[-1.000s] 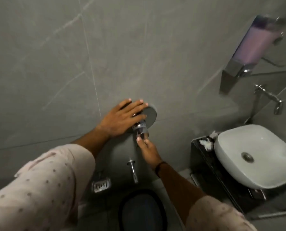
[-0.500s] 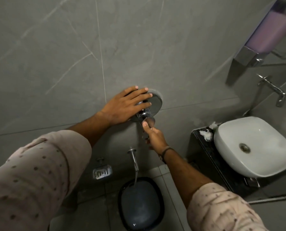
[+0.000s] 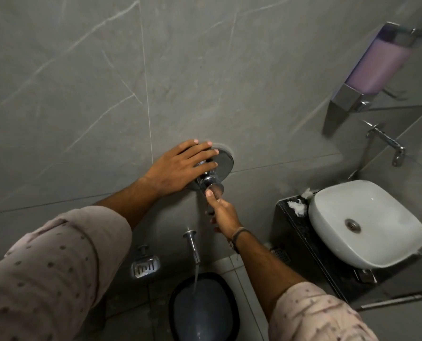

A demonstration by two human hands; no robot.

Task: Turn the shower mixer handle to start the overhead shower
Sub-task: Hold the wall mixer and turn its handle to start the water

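Note:
The chrome shower mixer [image 3: 223,159] is a round plate on the grey tiled wall, with a knob and handle [image 3: 213,185] sticking out below its centre. My left hand [image 3: 180,168] lies flat over the plate's left part, fingers spread. My right hand [image 3: 223,212] reaches up from below and grips the handle, thumb tip on the knob's end. A chrome spout [image 3: 192,244] lower on the wall pours a thin stream of water into a dark bucket [image 3: 202,311]. The overhead shower is out of view.
A white basin [image 3: 367,222] sits on a dark counter [image 3: 288,232] at the right, with a wall tap [image 3: 387,143] above it. A purple soap dispenser [image 3: 374,70] hangs at the upper right. A soap dish [image 3: 144,265] is fixed low on the wall.
Water has begun to run from the lower spout into the bucket. My right hand stays on the handle and my left on the plate; the view has tilted and shifted.

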